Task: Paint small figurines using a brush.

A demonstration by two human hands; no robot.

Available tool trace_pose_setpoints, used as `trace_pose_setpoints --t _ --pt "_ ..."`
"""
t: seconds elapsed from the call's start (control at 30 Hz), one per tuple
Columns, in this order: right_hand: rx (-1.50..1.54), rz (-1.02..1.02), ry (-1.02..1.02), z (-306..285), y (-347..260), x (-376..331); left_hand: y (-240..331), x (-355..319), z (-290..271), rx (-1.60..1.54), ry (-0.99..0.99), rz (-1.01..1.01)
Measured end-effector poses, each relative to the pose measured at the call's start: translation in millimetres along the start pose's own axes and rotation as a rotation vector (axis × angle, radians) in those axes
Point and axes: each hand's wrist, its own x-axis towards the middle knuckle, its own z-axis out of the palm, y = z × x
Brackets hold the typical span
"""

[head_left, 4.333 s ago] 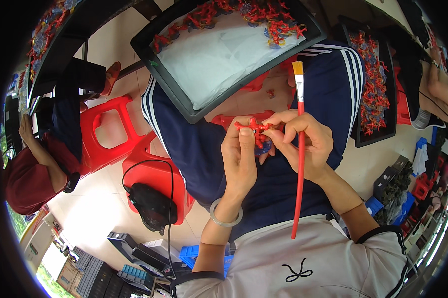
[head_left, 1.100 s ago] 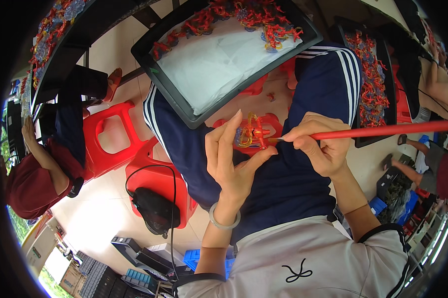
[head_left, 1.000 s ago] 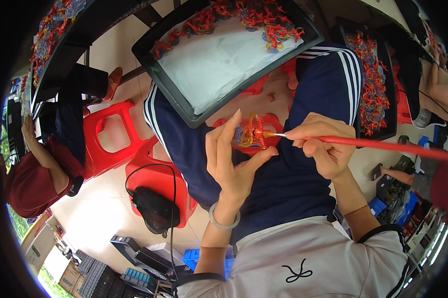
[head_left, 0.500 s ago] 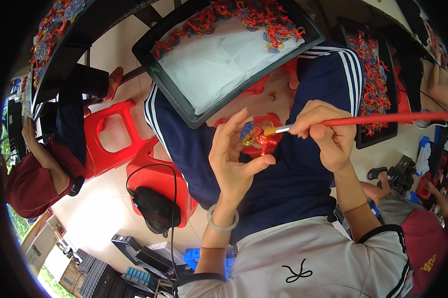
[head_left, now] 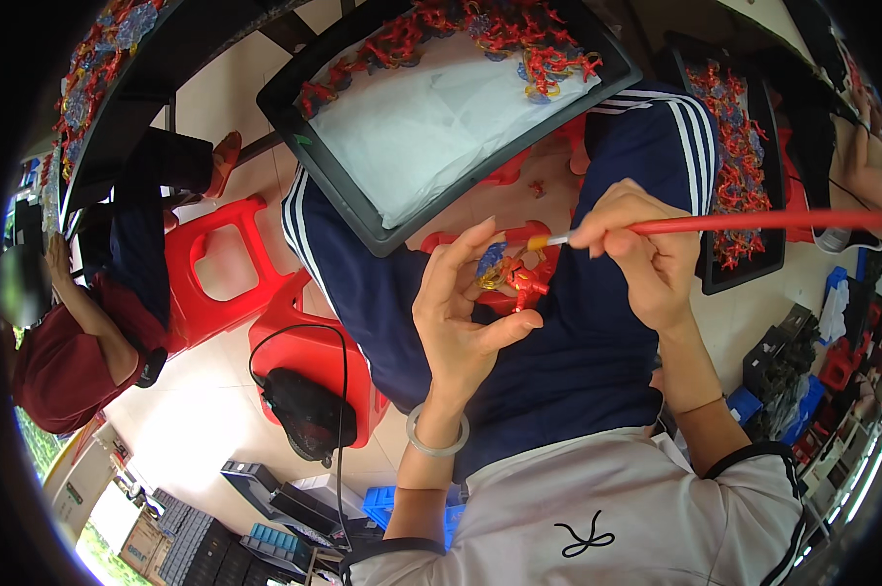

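The left hand (head_left: 454,327) is holding a red figure (head_left: 527,283) between thumb and curved, half-spread fingers, clear of the black tray (head_left: 380,237)'s near edge; the right hand (head_left: 644,259), nearly closed, is pinching a brush (head_left: 744,222), its handle overlapping the side tray (head_left: 744,277) in view.

My figurine (head_left: 527,280): glossy, plastic-looking | my brush (head_left: 714,223): smooth handle, shiny metal ferrule (head_left: 558,239) | tray (head_left: 330,176): matt plastic | my trousers (head_left: 588,337): cloth
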Motion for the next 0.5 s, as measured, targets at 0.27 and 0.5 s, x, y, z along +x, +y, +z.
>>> trace_pose_setpoints --t 0.27,0.5 --pt "0.219 0.067 -0.004 -9.3 0.0 5.3 -6.3 10.9 3.0 0.073 -0.018 0.076" --pt "0.146 0.014 0.0 -12.5 -5.1 12.5 5.2 8.2 2.4 0.165 0.049 0.099"
